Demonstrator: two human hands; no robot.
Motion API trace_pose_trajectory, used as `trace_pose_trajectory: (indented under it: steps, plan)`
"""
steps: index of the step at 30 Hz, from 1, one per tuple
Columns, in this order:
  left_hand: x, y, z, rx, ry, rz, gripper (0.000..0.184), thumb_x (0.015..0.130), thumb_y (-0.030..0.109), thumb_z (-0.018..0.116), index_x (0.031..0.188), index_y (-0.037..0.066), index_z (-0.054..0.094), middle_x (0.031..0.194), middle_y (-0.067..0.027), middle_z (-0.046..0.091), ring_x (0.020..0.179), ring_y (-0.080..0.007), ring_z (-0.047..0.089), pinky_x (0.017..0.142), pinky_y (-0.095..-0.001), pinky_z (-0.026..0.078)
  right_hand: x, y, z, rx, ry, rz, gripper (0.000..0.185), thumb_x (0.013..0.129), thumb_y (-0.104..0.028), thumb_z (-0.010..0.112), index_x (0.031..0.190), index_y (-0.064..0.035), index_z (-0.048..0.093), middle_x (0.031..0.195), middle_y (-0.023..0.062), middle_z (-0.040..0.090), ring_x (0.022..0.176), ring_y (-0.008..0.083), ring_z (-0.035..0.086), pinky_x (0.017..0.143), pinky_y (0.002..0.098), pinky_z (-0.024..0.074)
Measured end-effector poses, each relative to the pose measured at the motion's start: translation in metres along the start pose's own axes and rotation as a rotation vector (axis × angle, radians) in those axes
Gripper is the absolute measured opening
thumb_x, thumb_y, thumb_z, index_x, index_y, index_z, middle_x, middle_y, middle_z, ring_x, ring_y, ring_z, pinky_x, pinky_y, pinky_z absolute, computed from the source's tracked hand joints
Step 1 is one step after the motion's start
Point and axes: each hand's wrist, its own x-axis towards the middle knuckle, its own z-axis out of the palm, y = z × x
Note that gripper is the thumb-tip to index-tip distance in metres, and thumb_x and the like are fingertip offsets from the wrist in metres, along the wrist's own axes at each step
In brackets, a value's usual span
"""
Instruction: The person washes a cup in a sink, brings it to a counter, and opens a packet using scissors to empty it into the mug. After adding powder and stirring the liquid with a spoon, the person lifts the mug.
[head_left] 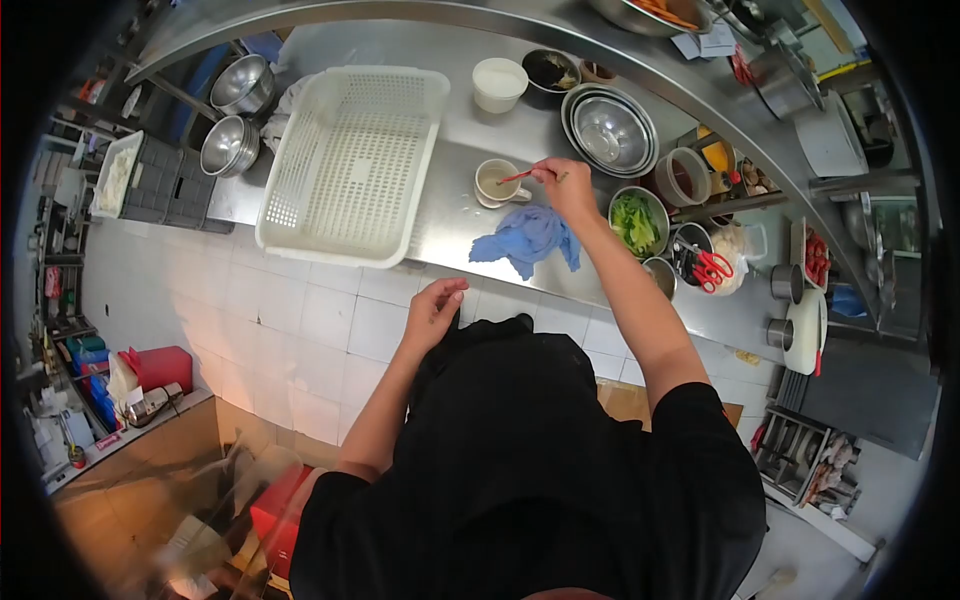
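Metal counter [445, 200] runs along in front of both hands, work surface for nearly everything here. Big white basket [426, 140] sits beyond the left hand [435, 308] and to its left, base flat on the counter; holes look meant for draining, and parked off to that side it leaves the right hand [568, 190] room. Stack of metal bowls [610, 130] just beyond the right hand, a little to its right, nested probably to save space. Blue cloth [528, 240] crumpled on the counter, nearer the body than the right hand and slightly left of it, likely dropped there to stay handy. Bowl of greens [634, 222] just right of the right hand, beside the forearm. White tub [499, 85] beyond the right hand, leftward. Mug [489, 203] upright on the counter just left of the right hand, its handle turned toward that hand. Scissors [712, 270] well to the right of the right hand, red grips out, presumably for easy grabbing. Right hand: fingers closed in a pinch on the end of a thin red stick [518, 176], seemingly so its other end reaches into the mug; contact inside can't be told. Left hand: fingers loosely curled, half open, near the counter's front edge, nothing visibly held, palm partly hidden.
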Motion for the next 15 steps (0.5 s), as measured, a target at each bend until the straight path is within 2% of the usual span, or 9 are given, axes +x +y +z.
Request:
trace_pose_trajectory:
  steps: [1,3,10,15]
  plan:
    - [0.002,-0.001,-0.003,0.015,0.013,0.013,0.025,0.099,0.013,0.06,0.12,-0.001,0.064,0.112,-0.0103,0.072,0.101,-0.0164,0.068,0.088,-0.0305,0.053,0.002,-0.005,0.0,-0.005,-0.005,0.001,0.01,0.085,-0.008,0.07,0.093,-0.0042,0.075,0.079,0.016,0.07,0.071,0.0311,0.068,0.066,0.0381,0.0525]
    - [0.011,0.002,-0.009,0.026,0.023,0.038,0.025,0.098,0.012,0.06,0.119,0.0,0.065,0.111,-0.0111,0.072,0.099,-0.0168,0.068,0.086,-0.0302,0.053,0.007,-0.015,-0.004,-0.134,-0.021,-0.181,0.007,0.084,-0.008,0.069,0.089,-0.0054,0.074,0.083,0.0168,0.069,0.077,0.0391,0.065,0.07,0.0438,0.0524]
    - [0.053,0.044,-0.009,0.09,0.056,0.225,0.022,0.095,0.01,0.062,0.116,0.002,0.066,0.107,-0.011,0.073,0.091,-0.0195,0.069,0.078,-0.0298,0.054,0.012,-0.042,-0.011,-0.195,-0.109,-0.188,0.01,0.085,-0.006,0.064,0.087,-0.006,0.074,0.085,0.015,0.069,0.079,0.0371,0.066,0.071,0.0443,0.0526]
    - [0.099,0.06,-0.01,0.236,0.075,0.337,0.025,0.091,0.009,0.066,0.115,0.004,0.067,0.109,-0.0114,0.072,0.081,-0.0202,0.068,0.067,-0.0299,0.052,0.016,-0.046,-0.011,-0.328,-0.214,-0.25,0.018,0.079,0.0,0.058,0.087,-0.0068,0.072,0.086,0.014,0.068,0.083,0.0365,0.066,0.073,0.0455,0.0523]
